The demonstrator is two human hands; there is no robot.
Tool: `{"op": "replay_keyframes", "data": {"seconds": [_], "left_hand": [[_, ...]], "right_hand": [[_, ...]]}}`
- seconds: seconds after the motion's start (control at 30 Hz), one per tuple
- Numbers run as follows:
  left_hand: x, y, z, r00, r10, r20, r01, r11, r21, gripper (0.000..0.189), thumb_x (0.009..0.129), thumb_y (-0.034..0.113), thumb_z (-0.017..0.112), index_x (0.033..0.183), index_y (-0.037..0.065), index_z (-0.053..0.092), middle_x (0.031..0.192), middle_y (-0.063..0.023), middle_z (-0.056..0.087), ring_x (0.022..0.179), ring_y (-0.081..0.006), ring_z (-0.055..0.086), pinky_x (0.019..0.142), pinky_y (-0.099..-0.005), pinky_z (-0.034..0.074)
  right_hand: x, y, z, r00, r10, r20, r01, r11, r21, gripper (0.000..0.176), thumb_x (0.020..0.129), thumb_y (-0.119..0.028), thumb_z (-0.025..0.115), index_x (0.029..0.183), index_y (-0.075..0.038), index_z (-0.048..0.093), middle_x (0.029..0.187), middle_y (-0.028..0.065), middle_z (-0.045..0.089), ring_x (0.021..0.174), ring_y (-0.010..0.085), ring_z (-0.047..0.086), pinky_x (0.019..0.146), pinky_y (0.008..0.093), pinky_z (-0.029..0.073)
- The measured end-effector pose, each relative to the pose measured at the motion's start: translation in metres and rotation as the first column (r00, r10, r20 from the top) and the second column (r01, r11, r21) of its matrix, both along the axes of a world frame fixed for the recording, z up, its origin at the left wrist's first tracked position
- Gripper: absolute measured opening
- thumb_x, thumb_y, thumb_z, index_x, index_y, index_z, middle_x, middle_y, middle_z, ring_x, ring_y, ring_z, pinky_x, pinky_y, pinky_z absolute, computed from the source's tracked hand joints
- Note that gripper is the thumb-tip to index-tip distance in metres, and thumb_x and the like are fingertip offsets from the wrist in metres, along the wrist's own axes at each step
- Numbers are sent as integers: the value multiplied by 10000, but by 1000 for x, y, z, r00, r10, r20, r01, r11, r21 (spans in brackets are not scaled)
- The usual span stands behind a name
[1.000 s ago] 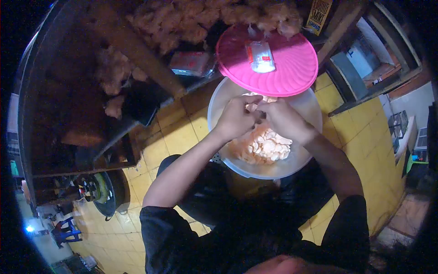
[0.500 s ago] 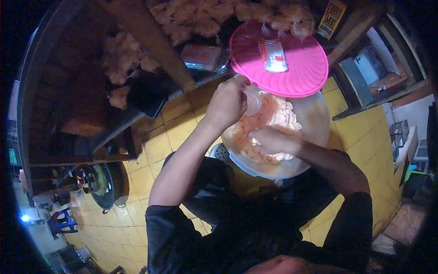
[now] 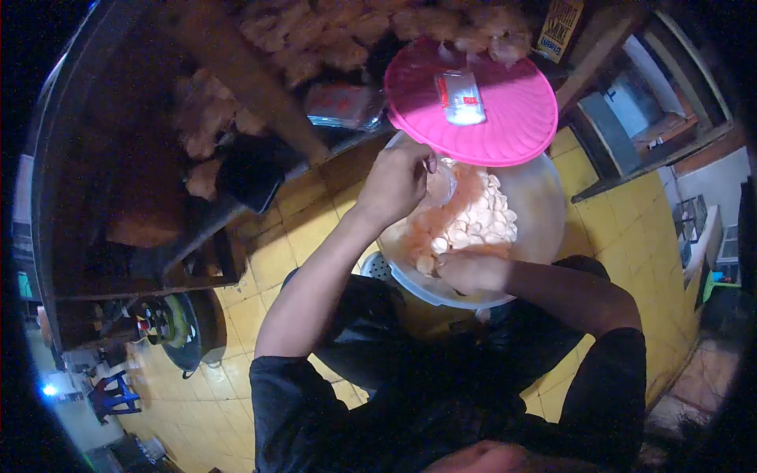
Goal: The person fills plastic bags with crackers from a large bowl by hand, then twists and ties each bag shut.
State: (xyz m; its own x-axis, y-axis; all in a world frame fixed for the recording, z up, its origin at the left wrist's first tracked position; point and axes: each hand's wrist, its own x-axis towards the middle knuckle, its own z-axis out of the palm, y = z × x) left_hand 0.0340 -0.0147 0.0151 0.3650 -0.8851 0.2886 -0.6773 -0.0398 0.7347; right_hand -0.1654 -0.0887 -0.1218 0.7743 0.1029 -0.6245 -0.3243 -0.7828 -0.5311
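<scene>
A large translucent tub (image 3: 546, 209) sits between my knees, holding many small, pale, round chips (image 3: 481, 222), some with an orange tint. My left hand (image 3: 397, 181) is closed at the tub's far left side, pinching a small clear plastic bag (image 3: 443, 186) over the chips. My right hand (image 3: 471, 273) is down inside the near part of the tub, its fingers curled around some chips and partly hidden. Beyond the tub, a pink lid (image 3: 512, 118) overlaps its far rim, with a flat pack of clear plastic bags (image 3: 460, 98) lying on it.
Filled bags (image 3: 315, 39) crowd the dark wooden shelf ahead, beside another plastic pack (image 3: 343, 106). A yellow box (image 3: 558, 30) stands behind the lid. On the yellow tiled floor (image 3: 292, 229), a dark pan (image 3: 189, 331) is at left. A perforated white item (image 3: 377, 266) is by my left knee.
My right hand has moved slightly toward the tub's near edge, exposing more pale chips. My left hand keeps the bag in nearly the same place. The view has shifted a little.
</scene>
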Motion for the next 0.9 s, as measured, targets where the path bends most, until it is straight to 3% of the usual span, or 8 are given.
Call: {"op": "replay_keyframes", "data": {"seconds": [0.17,0.33,0.43,0.47,0.5,0.63,0.7,0.9], "left_hand": [[0,-1,-2,989,-42,140,40,999,14,211,780,-107,492,894,0,633,781,-153,634,631,-239,686,579,-367,531],[-4,0,-1,995,-80,51,71,984,164,184,825,-73,501,943,-35,637,815,-169,673,649,-217,708,614,-350,550],[-6,0,3,998,-54,-23,58,972,228,192,847,-62,495,979,-52,633,861,-179,680,666,-217,712,614,-343,551],[-5,-1,1,998,-54,-25,58,973,224,192,847,-62,495,979,-52,633,861,-179,680,666,-217,712,614,-343,551],[-3,0,-3,997,-54,-47,63,976,207,210,854,-55,487,1011,-57,626,899,-178,675,674,-220,712,624,-346,552],[-10,0,3,959,-1,-283,69,970,232,275,878,-11,485,1129,-61,588,1018,-153,660,736,-221,711,652,-343,553],[-14,-3,10,867,33,-498,116,957,266,318,877,-1,486,1178,-67,565,1056,-157,652,807,-212,699,692,-337,553],[-20,-8,11,424,1,-906,179,980,85,480,882,15,555,1344,-75,460,1123,-129,633,906,-194,678,738,-312,548]], "right_hand": [[-21,-14,-10,854,292,430,-277,956,-98,240,910,-171,478,791,-17,619,753,86,656,694,232,620,604,402,485],[-24,-35,-8,982,-144,120,82,907,414,281,791,-119,636,1060,-40,656,859,130,687,739,267,645,650,395,509],[4,-37,52,997,-51,53,41,982,183,91,827,-110,602,855,-39,652,756,73,628,688,206,614,644,357,500],[15,-45,97,789,111,604,-262,951,166,179,823,-120,625,966,-16,647,813,93,642,709,193,644,639,344,529],[17,-65,92,850,126,512,-268,939,214,213,821,-101,623,1011,-5,635,906,118,660,750,200,661,674,352,550],[20,-86,151,852,-325,410,21,805,593,281,907,-59,596,1181,0,601,1056,88,667,937,152,656,823,303,542],[23,-80,164,577,-805,142,298,369,880,262,894,-68,628,1137,29,611,1055,90,650,961,144,640,826,268,550],[33,-74,129,498,-641,584,326,763,559,256,947,-28,533,1193,35,566,1063,66,634,976,121,606,841,265,521]]}}
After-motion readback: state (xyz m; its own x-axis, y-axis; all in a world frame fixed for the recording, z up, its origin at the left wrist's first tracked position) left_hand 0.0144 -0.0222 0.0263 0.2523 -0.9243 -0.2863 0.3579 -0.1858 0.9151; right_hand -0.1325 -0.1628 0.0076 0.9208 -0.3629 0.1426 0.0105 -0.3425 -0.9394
